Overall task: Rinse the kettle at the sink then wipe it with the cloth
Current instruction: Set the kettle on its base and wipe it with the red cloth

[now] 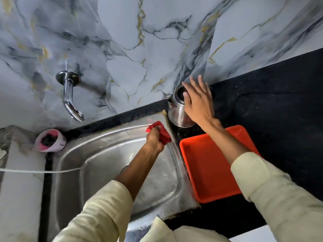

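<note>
A steel kettle (177,110) with a black lid stands on the black counter (279,102) in the corner, just right of the sink. My right hand (198,100) is spread open over the kettle's right side and lid, fingers apart; whether it touches is unclear. My left hand (154,140) is shut on a crumpled red cloth (160,131), held over the sink's back right rim, left of and below the kettle. The steel sink (104,154) fills the lower middle. A chrome tap (70,98) juts from the marble wall, with no water seen running.
An orange-red tray (209,172) lies on the counter right of the sink, under my right forearm. A pink cup with something dark inside (49,140) sits at the sink's back left corner. A white cord (35,171) crosses the left side.
</note>
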The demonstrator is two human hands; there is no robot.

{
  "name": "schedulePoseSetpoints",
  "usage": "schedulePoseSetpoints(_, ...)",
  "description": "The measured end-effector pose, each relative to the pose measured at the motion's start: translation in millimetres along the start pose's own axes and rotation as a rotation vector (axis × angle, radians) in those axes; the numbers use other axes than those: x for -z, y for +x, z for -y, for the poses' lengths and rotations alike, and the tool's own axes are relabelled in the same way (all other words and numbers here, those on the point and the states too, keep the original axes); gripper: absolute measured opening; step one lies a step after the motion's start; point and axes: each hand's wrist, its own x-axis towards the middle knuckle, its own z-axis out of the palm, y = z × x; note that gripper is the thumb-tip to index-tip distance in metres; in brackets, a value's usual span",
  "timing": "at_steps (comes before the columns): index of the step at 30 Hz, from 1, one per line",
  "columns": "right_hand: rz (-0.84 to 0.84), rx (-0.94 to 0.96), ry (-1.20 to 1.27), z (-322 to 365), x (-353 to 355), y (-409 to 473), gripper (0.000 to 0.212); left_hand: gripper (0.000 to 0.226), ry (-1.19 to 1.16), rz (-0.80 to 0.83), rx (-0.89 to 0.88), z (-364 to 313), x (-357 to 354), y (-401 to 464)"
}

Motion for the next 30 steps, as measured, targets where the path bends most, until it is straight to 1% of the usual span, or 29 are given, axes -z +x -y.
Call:
schedulePoseSetpoints(2,0.196,0.010,-0.139,-15,-2,22,0.050,0.031,0.062,0.025,0.020,4,-15,6)
schedulePoseSetpoints(3,0.240,0.033,-0.182,-20,-6,25,0.050,0.035,0.087,0.043,0.018,4,-23,4)
schedulePoseSetpoints(4,0.240,0.055,-0.200,-22,-9,23,0.049,0.033,0.127,0.057,0.006,3,-31,1)
schedulePoseSetpoints(6,0.176,0.089,-0.203,-21,-13,18,0.048,0.028,0.170,0.109,-0.008,-5,-40,-5)
schedulePoseSetpoints(7,0.158,0.101,-0.193,-19,-15,16,0.048,0.031,0.163,0.148,0.012,-11,-42,-10)
schedulePoseSetpoints(9,0.158,0.116,-0.168,-14,-17,16,0.048,0.056,0.225,0.188,0.113,-31,-39,-14)
schedulePoseSetpoints(11,0.172,0.119,-0.160,-9,-17,22,0.049,0.061,0.224,0.200,0.192,-53,-40,-12)
schedulePoseSetpoints(12,0.176,0.122,-0.157,-6,-17,25,0.049,0.068,0.176,0.190,0.227,-65,-41,-12)
schedulePoseSetpoints(14,0.173,0.129,-0.152,-4,-18,29,0.049,0.091,0.042,0.228,0.278,-88,-45,-16)
schedulePoseSetpoints(15,0.172,0.128,-0.156,-5,-18,30,0.049,0.095,-0.002,0.261,0.296,-98,-47,-21)
schedulePoseSetpoints(17,0.176,0.124,-0.157,-8,-19,30,0.048,0.089,-0.032,0.288,0.289,-115,-47,-33)
schedulePoseSetpoints(19,0.185,0.113,-0.158,-5,-20,28,0.047,0.082,-0.112,0.300,0.253,-131,-40,-45)
schedulePoseSetpoints(21,0.191,0.118,-0.163,-3,-19,29,0.046,0.087,-0.243,0.329,0.166,-138,-31,-59)
schedulePoseSetpoints(23,0.241,0.144,-0.162,-4,-16,30,0.047,0.082,-0.383,0.433,0.032,-139,-22,-73)
schedulePoseSetpoints(24,0.280,0.151,-0.130,-4,-14,30,0.047,0.078,-0.412,0.485,-0.027,-137,-18,-81)
schedulePoseSetpoints(25,0.331,0.133,-0.060,-2,-8,30,0.046,0.075,-0.391,0.527,-0.078,-135,-15,-88)
schedulePoseSetpoints(26,0.364,0.087,0.071,0,-1,28,0.045,0.071,-0.356,0.550,-0.123,-129,-12,-95)
schedulePoseSetpoints(27,0.333,0.029,0.262,5,7,23,0.044,0.065,-0.323,0.552,-0.159,-120,-10,-99)
schedulePoseSetpoints(28,0.256,-0.047,0.481,9,16,14,0.042,0.056,-0.289,0.539,-0.183,-107,-5,-99)
schedulePoseSetpoints(29,0.176,-0.141,0.691,15,25,0,0.040,0.044,-0.231,0.522,-0.178,-91,0,-97)
schedulePoseSetpoints(30,0.162,-0.267,0.876,19,35,-18,0.039,0.034,-0.181,0.524,-0.160,-72,5,-94)
